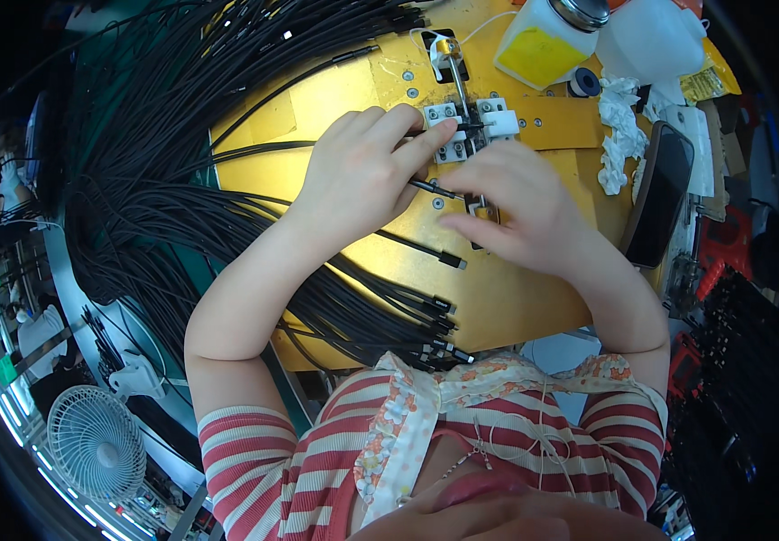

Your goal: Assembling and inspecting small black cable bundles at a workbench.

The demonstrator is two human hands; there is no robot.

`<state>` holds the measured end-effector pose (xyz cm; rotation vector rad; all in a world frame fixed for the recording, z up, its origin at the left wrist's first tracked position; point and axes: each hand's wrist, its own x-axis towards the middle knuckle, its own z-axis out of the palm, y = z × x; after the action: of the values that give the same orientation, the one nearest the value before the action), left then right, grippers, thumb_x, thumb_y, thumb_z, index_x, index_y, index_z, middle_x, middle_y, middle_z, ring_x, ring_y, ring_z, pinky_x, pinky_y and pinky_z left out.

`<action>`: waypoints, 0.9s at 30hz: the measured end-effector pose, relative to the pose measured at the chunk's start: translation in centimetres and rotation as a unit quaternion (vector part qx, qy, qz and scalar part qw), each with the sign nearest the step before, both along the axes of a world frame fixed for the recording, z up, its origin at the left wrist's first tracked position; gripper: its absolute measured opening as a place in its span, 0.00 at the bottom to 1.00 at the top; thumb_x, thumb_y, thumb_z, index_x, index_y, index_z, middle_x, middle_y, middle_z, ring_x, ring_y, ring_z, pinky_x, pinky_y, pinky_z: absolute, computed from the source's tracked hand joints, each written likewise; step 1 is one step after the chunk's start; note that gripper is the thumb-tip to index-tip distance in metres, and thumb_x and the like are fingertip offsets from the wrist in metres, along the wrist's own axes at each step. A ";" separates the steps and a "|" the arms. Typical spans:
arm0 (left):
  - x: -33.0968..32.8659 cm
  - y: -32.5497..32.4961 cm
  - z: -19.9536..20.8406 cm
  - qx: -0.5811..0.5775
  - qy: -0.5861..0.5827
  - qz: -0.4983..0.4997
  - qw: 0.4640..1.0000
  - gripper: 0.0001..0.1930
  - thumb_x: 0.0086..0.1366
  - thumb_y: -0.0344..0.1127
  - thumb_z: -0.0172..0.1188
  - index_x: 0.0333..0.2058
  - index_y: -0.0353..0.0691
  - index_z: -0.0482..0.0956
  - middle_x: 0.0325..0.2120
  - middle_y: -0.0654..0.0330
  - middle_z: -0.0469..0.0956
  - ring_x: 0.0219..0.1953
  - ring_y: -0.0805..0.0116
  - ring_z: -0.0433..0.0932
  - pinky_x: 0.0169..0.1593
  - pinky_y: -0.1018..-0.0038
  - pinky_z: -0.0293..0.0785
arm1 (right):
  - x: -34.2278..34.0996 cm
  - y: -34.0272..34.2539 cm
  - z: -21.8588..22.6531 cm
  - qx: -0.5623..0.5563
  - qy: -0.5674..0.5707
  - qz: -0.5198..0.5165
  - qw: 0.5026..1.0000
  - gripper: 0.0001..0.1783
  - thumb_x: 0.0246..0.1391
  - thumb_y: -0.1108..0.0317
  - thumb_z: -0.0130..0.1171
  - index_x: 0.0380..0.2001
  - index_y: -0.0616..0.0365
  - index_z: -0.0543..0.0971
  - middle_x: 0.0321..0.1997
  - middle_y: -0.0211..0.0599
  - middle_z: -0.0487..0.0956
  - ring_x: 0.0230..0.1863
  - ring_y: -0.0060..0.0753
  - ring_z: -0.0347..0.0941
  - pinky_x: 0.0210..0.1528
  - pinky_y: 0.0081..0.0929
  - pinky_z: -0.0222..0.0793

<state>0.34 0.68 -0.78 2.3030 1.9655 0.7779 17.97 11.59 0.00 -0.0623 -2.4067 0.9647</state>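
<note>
My left hand [362, 167] is closed on a black cable [433, 188], whose slim connector end points right, out past my fingers. Its index finger reaches to a clamping fixture [448, 149] with white blocks, metal screws and a rod, where a dark piece lies across the middle. My right hand [529, 212], somewhat blurred, hovers just right of the connector end. Its thumb and forefinger are apart, with a small metal fitting [482, 211] of the fixture showing between them. I see nothing held in that hand.
Bundles of black cables [182, 207] spread over the left of the gold work plate [516, 302]. At the back right stand a jar with a yellow label [543, 45] and a white bottle [651, 41]. Crumpled tissue [619, 135] and a phone [660, 194] lie right. A fan [98, 442] stands lower left.
</note>
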 end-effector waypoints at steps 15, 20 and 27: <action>-0.5 -0.2 0.2 0.009 0.039 0.017 0.999 0.26 0.46 0.27 0.64 0.48 0.46 0.80 0.33 0.65 0.75 0.33 0.65 0.73 0.38 0.71 0.70 | 1.1 3.3 1.3 -0.101 -0.053 -0.004 0.993 0.06 0.47 0.80 0.62 0.31 0.64 0.80 0.30 0.39 0.80 0.32 0.35 0.77 0.35 0.24 0.72; -1.4 -0.2 2.3 0.017 -0.034 -0.024 0.999 0.22 0.48 0.25 0.63 0.46 0.42 0.81 0.27 0.61 0.76 0.30 0.65 0.74 0.34 0.72 0.72 | 1.2 3.1 1.1 -0.181 -0.012 -0.018 0.983 0.06 0.47 0.81 0.62 0.32 0.64 0.80 0.31 0.40 0.80 0.33 0.31 0.78 0.37 0.23 0.72; -0.6 -0.6 1.5 -0.014 -0.037 -0.019 0.999 0.23 0.52 0.23 0.61 0.50 0.43 0.79 0.32 0.60 0.77 0.26 0.66 0.77 0.28 0.75 0.75 | 0.5 4.0 0.0 -0.073 -0.013 -0.081 0.994 0.06 0.47 0.81 0.63 0.31 0.64 0.81 0.32 0.35 0.78 0.34 0.28 0.76 0.35 0.21 0.71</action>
<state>-0.27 0.09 0.73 2.2551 1.8847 0.8136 18.42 15.58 -0.01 -0.3204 -2.3105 1.0679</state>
